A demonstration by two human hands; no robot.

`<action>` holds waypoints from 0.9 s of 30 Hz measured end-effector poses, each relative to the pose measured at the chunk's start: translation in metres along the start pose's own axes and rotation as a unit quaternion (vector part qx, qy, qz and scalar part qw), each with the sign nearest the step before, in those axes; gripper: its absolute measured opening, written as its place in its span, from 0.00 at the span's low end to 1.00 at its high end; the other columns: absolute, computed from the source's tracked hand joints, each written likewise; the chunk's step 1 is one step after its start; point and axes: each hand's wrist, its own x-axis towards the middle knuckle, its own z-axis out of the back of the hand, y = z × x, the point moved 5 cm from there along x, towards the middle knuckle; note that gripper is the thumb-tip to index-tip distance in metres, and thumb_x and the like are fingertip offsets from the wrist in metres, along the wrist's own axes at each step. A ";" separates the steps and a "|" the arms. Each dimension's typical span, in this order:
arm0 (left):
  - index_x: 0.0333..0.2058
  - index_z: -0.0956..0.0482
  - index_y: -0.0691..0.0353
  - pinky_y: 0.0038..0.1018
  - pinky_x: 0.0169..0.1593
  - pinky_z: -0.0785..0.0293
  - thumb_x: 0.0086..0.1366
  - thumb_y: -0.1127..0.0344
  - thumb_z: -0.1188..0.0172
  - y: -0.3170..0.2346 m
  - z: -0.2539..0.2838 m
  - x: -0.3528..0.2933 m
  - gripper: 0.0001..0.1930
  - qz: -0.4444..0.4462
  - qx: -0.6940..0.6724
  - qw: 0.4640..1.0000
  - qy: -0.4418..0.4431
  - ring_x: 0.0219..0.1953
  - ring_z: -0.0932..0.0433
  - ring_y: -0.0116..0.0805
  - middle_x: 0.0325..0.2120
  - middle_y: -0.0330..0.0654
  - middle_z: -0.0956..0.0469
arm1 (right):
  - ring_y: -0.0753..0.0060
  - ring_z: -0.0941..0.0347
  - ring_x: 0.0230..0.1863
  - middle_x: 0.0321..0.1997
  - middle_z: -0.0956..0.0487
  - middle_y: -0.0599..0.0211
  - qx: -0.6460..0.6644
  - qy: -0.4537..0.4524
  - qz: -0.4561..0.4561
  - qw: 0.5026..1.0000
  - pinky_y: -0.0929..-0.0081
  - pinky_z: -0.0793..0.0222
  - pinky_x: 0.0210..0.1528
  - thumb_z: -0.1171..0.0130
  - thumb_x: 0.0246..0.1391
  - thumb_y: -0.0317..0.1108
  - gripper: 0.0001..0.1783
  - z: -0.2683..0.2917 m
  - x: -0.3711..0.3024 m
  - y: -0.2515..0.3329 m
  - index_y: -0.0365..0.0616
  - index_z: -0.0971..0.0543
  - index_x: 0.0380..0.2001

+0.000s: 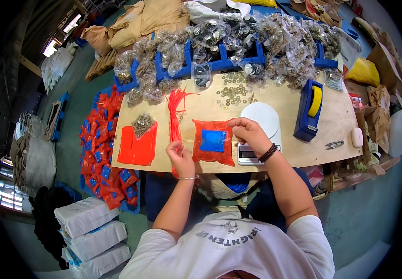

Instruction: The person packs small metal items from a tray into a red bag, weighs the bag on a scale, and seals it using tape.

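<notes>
A red see-through plastic bag point(214, 157) with a blue label lies flat on the wooden table in front of me. At its upper right corner, my right hand point(251, 135) has its fingers bent and closed on the edge. My left hand point(181, 159) is curled over the lower end of a bundle of red plastic ties point(176, 111), left of the bag. A stack of flat red bags point(136, 148) lies farther left, with a clear bag of screws point(143, 124) on top. Beside my right hand stands a white scale point(259, 120).
Blue bins point(182, 67) piled with clear bags of hardware line the back. Loose washers point(232, 90) lie before them. To the right are a blue tape dispenser point(309, 111), thread snips point(335, 145) and a whitish block point(357, 137). Filled red bags point(108, 158) fill a crate at left.
</notes>
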 end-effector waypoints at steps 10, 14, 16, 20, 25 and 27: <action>0.57 0.41 0.68 0.35 0.58 0.41 0.57 0.57 0.42 0.010 -0.031 -0.008 0.34 -0.076 0.245 0.938 0.232 0.56 0.36 0.51 0.53 0.58 0.35 | 0.87 0.42 0.23 0.25 0.32 0.78 0.002 0.000 0.004 1.000 0.86 0.43 0.26 0.51 0.55 0.29 0.11 0.001 -0.004 0.001 0.39 0.26 0.41; 0.57 0.42 0.70 0.35 0.56 0.38 0.53 0.54 0.38 0.012 -0.029 -0.001 0.38 0.012 0.238 0.939 0.247 0.54 0.34 0.51 0.50 0.60 0.33 | 0.88 0.41 0.22 0.23 0.32 0.78 0.021 -0.005 0.012 1.000 0.87 0.42 0.26 0.51 0.56 0.29 0.12 0.004 -0.003 0.000 0.36 0.28 0.43; 0.57 0.41 0.70 0.35 0.56 0.37 0.52 0.55 0.37 0.008 -0.029 -0.003 0.38 0.022 0.233 0.943 0.238 0.53 0.33 0.51 0.49 0.60 0.32 | 0.88 0.41 0.22 0.23 0.32 0.78 0.027 -0.012 0.009 1.000 0.87 0.42 0.26 0.51 0.55 0.28 0.12 0.004 -0.004 0.000 0.36 0.28 0.42; 0.56 0.40 0.69 0.35 0.55 0.37 0.54 0.57 0.38 0.026 -0.020 0.010 0.35 -0.003 0.178 0.959 0.221 0.53 0.33 0.48 0.50 0.57 0.32 | 0.88 0.41 0.22 0.23 0.32 0.78 0.039 -0.001 0.010 0.999 0.87 0.42 0.26 0.50 0.55 0.28 0.11 0.001 -0.003 -0.001 0.37 0.27 0.41; 0.43 0.28 0.66 0.29 0.50 0.33 0.54 0.62 0.38 0.012 -0.013 0.085 0.20 -0.040 0.196 0.963 0.183 0.44 0.29 0.35 0.41 0.46 0.27 | 0.87 0.40 0.24 0.28 0.28 0.75 0.047 0.005 -0.007 0.999 0.87 0.40 0.28 0.50 0.55 0.28 0.09 0.007 0.001 -0.005 0.39 0.26 0.40; 0.40 0.26 0.66 0.26 0.46 0.32 0.55 0.64 0.39 0.021 -0.012 0.124 0.16 -0.046 0.237 0.957 0.161 0.40 0.28 0.31 0.37 0.42 0.25 | 0.87 0.40 0.23 0.28 0.27 0.75 0.043 -0.002 -0.012 0.999 0.87 0.40 0.28 0.50 0.55 0.28 0.09 0.008 0.003 -0.005 0.39 0.26 0.39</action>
